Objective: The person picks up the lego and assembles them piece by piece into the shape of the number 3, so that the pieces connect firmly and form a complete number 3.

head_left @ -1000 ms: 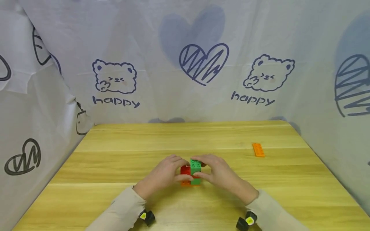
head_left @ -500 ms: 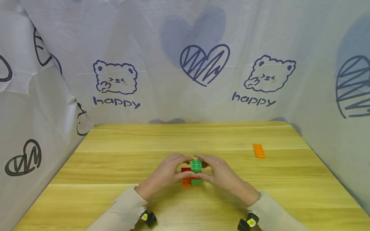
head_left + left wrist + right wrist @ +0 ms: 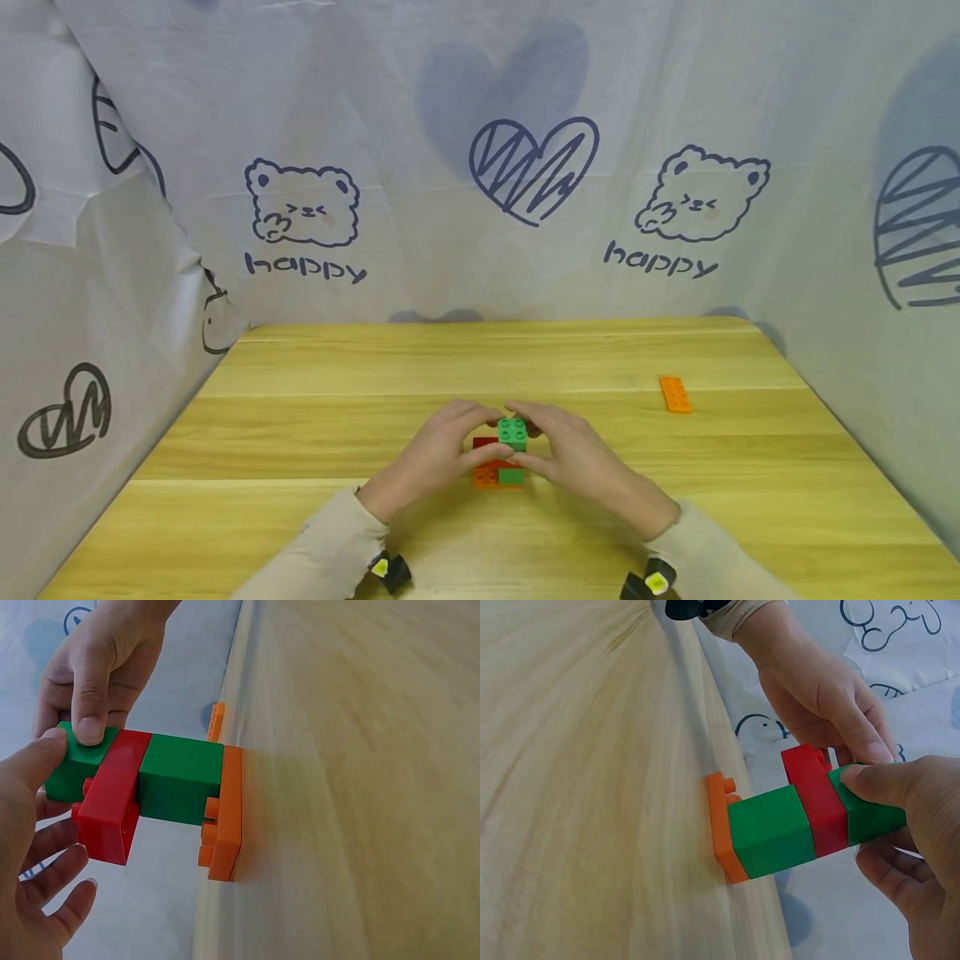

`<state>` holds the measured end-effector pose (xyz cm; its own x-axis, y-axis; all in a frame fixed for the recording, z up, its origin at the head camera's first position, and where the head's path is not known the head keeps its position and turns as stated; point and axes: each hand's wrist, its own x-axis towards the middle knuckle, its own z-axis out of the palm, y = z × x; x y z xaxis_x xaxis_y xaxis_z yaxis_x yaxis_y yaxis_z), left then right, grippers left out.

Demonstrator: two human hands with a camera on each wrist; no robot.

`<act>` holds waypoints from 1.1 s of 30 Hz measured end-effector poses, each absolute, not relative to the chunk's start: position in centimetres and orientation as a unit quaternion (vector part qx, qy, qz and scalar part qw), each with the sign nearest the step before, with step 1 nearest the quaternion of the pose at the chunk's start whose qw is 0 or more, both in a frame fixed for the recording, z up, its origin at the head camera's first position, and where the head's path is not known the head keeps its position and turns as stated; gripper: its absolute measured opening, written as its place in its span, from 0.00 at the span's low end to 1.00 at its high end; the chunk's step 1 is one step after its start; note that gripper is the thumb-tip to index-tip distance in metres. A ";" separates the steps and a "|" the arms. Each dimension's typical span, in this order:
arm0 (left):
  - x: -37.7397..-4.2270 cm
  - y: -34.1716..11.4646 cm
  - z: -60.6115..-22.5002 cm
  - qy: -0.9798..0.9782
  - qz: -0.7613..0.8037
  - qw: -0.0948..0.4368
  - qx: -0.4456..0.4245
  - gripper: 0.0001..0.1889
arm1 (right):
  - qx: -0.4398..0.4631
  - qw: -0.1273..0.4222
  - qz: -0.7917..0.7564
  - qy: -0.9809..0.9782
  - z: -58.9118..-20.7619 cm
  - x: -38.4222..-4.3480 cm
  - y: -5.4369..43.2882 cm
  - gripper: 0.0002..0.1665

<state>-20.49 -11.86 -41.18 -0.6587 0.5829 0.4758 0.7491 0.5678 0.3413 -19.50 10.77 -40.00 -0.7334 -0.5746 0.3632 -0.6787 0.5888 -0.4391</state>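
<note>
Two hands pinching the top of a small block tower

I am pinching the top green block [image 3: 512, 428] with both hands at once. The left hand [image 3: 441, 452] is bringing its thumb against the near face while its other fingers are reaching round the far side, so its grip is grasping that block. The right hand [image 3: 581, 457] is matching it from the other side, its grip grasping the same block, thumbtips nearly meeting.

The tower is standing centrally on the table [image 3: 360, 358], between my wrists. From the left wrist I am seeing its layers: an orange plate [image 3: 232, 814] is lying lowest, a lower green block [image 3: 180, 778] is covering one end of its studs, and a red brick [image 3: 103, 836] is spanning above, overhanging toward the left hand. The top green block is sitting on the red brick's right half.

Farther back, a loose orange plate [image 3: 675, 395] is lying well apart on the right.
</note>
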 end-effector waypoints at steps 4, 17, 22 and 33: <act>-20.5 -11.8 -41.3 -0.862 -0.245 0.193 -0.400 0.22 | 0.356 0.086 0.270 -0.891 -39.9 -19.8 11.4 0.38; -20.9 -12.0 -41.2 -0.841 -0.189 0.277 -0.424 0.29 | 0.344 0.069 0.236 -0.906 -38.6 -21.7 14.7 0.48; -20.7 -12.0 -41.0 -0.841 -0.177 0.284 -0.426 0.29 | 0.315 0.090 0.223 -0.918 -38.8 -22.8 15.9 0.45; -20.5 -11.9 -41.0 -0.846 -0.174 0.277 -0.422 0.25 | 0.236 0.108 0.195 -0.946 -40.8 -24.9 18.8 0.44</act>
